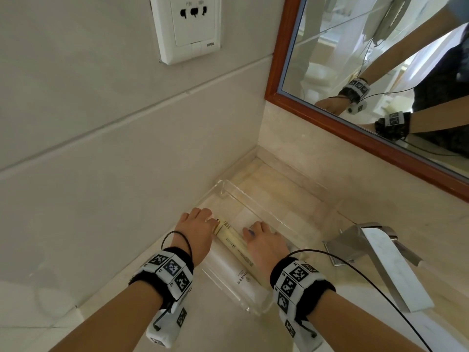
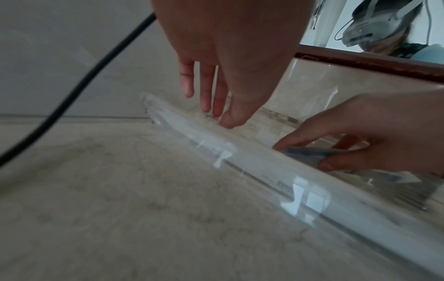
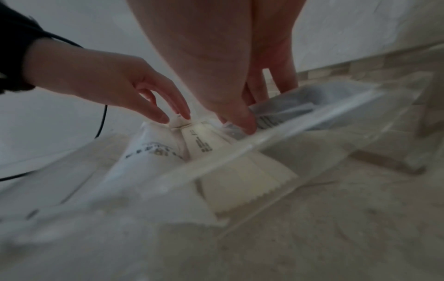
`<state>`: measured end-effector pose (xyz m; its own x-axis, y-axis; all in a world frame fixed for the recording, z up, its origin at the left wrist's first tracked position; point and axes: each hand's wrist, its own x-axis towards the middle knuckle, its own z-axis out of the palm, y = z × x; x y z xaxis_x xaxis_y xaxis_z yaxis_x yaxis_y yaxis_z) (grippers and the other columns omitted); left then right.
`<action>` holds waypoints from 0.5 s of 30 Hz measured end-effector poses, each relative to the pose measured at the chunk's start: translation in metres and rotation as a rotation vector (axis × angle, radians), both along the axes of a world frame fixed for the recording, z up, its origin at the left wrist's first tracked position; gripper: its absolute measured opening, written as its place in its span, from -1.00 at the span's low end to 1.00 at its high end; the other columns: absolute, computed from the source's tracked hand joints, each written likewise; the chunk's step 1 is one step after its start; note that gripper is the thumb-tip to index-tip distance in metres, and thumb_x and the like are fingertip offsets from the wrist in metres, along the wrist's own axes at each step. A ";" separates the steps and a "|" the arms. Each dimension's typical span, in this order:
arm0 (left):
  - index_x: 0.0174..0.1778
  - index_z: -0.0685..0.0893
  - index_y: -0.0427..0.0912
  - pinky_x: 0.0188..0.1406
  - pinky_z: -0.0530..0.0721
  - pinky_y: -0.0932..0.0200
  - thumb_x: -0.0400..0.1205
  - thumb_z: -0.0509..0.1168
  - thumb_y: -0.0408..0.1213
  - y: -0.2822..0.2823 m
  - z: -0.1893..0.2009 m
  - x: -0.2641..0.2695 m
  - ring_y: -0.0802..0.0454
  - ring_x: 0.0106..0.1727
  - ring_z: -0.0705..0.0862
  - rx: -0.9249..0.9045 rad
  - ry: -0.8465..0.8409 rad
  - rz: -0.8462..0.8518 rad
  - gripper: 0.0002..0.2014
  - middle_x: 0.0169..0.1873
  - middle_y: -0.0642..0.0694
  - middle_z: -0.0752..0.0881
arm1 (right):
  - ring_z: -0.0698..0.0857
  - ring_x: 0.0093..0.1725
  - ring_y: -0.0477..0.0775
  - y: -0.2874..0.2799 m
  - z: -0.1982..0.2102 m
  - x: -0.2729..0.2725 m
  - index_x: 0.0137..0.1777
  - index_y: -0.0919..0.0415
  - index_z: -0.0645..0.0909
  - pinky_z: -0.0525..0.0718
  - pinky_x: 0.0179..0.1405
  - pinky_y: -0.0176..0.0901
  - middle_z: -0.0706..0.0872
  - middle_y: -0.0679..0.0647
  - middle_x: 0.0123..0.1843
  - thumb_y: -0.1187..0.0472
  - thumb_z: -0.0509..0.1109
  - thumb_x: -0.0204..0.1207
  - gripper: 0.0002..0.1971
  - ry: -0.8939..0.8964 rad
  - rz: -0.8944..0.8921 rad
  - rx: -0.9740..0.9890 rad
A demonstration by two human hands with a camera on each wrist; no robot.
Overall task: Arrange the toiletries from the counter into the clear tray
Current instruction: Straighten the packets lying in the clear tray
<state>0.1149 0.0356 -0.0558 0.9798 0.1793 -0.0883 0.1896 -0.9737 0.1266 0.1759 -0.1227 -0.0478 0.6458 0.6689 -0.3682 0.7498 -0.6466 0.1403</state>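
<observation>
A clear tray [image 1: 256, 207] stands on the counter in the corner by the wall. Inside it lie a cream tube [image 1: 232, 241] with a gold band and a larger white tube [image 1: 236, 275], side by side. My left hand [image 1: 198, 224] reaches in with straight fingers, its fingertips [image 3: 182, 114] touching the cream tube's [image 3: 201, 140] cap end. My right hand [image 1: 264, 240] is over the tray's right side and pinches a flat plastic packet [image 3: 271, 119] between thumb and fingers. The packet [image 2: 310, 152] looks grey-blue through the tray wall [image 2: 240, 157]. A cream sachet [image 3: 247, 186] with a serrated edge lies at the near end.
A chrome faucet [image 1: 375, 252] stands to the right of the tray. The tiled wall with a socket [image 1: 193, 24] is close on the left. A wood-framed mirror [image 1: 355, 128] hangs behind. Beige counter [image 1: 330, 199] lies between tray and mirror.
</observation>
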 end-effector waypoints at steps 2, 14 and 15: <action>0.25 0.65 -0.17 0.25 0.49 -0.05 0.50 0.26 -0.44 -0.003 0.002 0.000 -0.17 0.35 0.53 0.001 0.019 -0.008 -0.61 0.33 -0.12 0.60 | 0.39 0.45 0.34 0.000 0.001 -0.002 0.50 0.33 0.24 0.63 0.22 0.19 0.34 0.42 0.48 0.35 0.16 0.61 -0.55 -0.013 -0.006 0.000; 0.51 0.36 -0.05 0.51 0.24 0.05 0.66 0.09 -0.28 -0.015 0.013 -0.007 -0.02 0.58 0.24 0.035 0.138 0.031 -0.55 0.59 -0.01 0.27 | 0.44 0.40 0.26 -0.011 0.020 -0.014 0.46 0.41 0.34 0.62 0.22 0.01 0.45 0.33 0.41 0.44 0.11 0.59 -0.58 -0.011 0.042 0.032; 0.49 0.38 -0.04 0.50 0.25 0.05 0.65 0.10 -0.28 -0.017 0.016 -0.008 -0.02 0.56 0.27 0.025 0.119 0.035 -0.56 0.57 -0.01 0.30 | 0.45 0.40 0.25 -0.011 0.025 -0.013 0.45 0.40 0.36 0.63 0.23 0.00 0.47 0.31 0.40 0.46 0.14 0.58 -0.58 -0.005 0.043 0.045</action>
